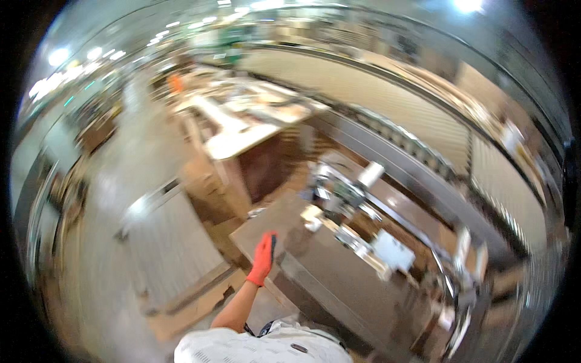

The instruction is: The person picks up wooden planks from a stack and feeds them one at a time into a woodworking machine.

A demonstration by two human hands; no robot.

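Right now your left hand [263, 258], in an orange glove, is raised over the near corner of the dark brown panel [315, 272] lying flat on the desk. The fingers [266, 242] point up and away from you and look pressed together into a flat blade, not curled round anything; the blur keeps me from saying whether they touch the panel's edge or hover just above it. That flat, edge-on pose looks suited to steadying or lining up a board, not lifting it. Your bare forearm [237, 308] comes up from the lower edge, above your white patterned shirt [260, 348]. Your right hand is not in view.

Outward from the hand, the panel runs off to your right, where a metal machine head [342, 196] with small white parts stands just past its far edge, beside a long roller conveyor [411, 148]. To your left, flat cardboard sheets [187, 302] lie on the grey floor [115, 199], probably as padding. Farther off stand pale-topped workbenches [239, 136], too blurred to read.
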